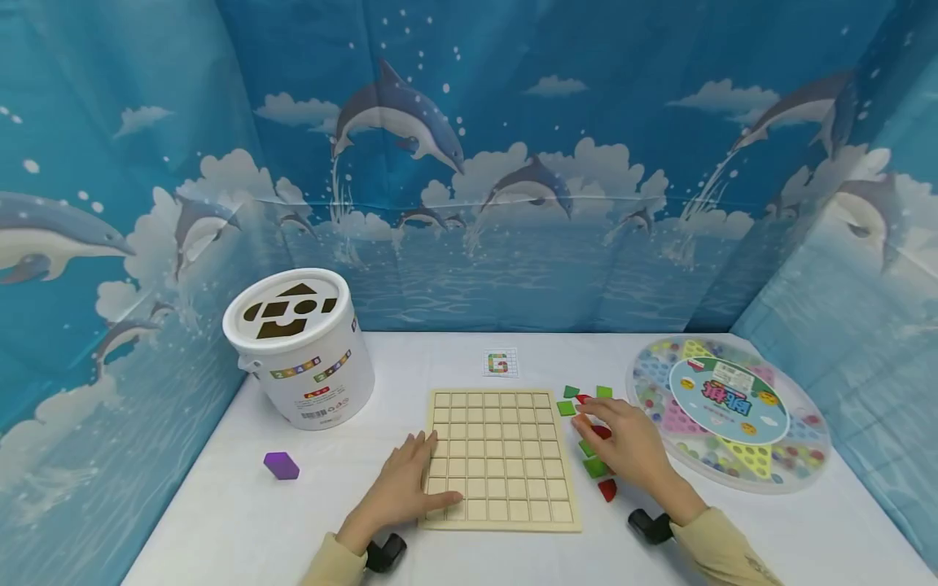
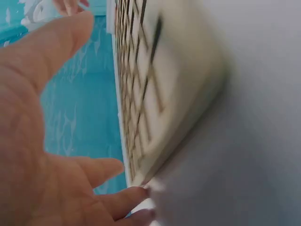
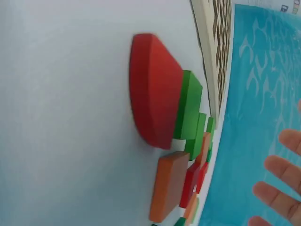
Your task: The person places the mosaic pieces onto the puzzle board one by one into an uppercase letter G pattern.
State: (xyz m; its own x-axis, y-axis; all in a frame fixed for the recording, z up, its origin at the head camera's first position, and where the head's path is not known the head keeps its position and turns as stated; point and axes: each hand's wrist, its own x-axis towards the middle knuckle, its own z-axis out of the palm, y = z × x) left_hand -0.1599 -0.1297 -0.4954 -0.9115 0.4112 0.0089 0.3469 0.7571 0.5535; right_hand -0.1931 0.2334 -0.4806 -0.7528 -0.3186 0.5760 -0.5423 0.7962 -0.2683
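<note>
Gridded board between hands. Left hand, straight-fingered, holding nothing, touches board's left edge. Right hand nearer coloured blocks, fingers loosely extended, no block seen gripped. Blocks lie below fingers, strung near-to-far along board's right side. One red block at near end.

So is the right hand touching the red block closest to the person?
Apart: the head view shows white tabletop between the right hand and that red block.
</note>
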